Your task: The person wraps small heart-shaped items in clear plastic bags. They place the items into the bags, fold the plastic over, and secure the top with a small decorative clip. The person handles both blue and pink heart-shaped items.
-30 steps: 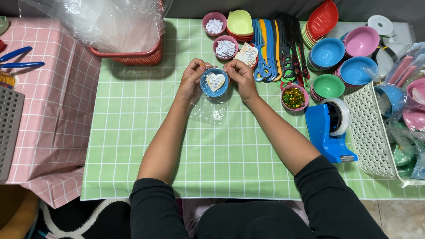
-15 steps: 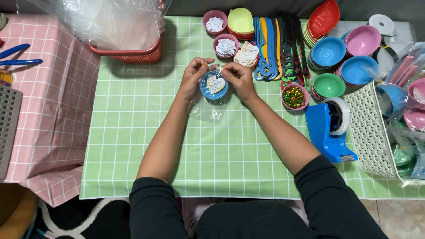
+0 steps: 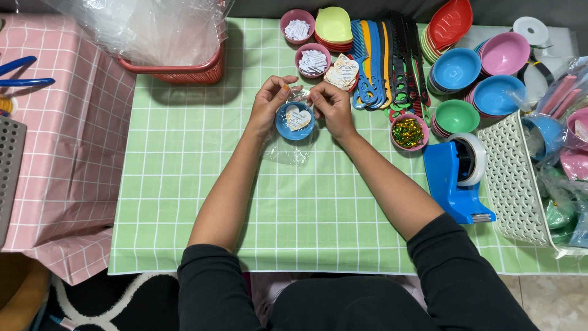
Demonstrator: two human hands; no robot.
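Leftmost, the left hand [image 3: 268,103] pinches the clear plastic bag [image 3: 288,144] around a small blue bowl [image 3: 294,121] holding a heart-shaped tag [image 3: 298,117], nearer the worktop's [image 3: 184,184] far edge; the right hand [image 3: 331,105] pinches the bag's top, combs [image 3: 386,61] just beyond

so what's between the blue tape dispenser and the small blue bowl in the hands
In the head view, the person's right forearm crosses that stretch of green checked tablecloth between the tape dispenser and the blue bowl; nothing else lies there.
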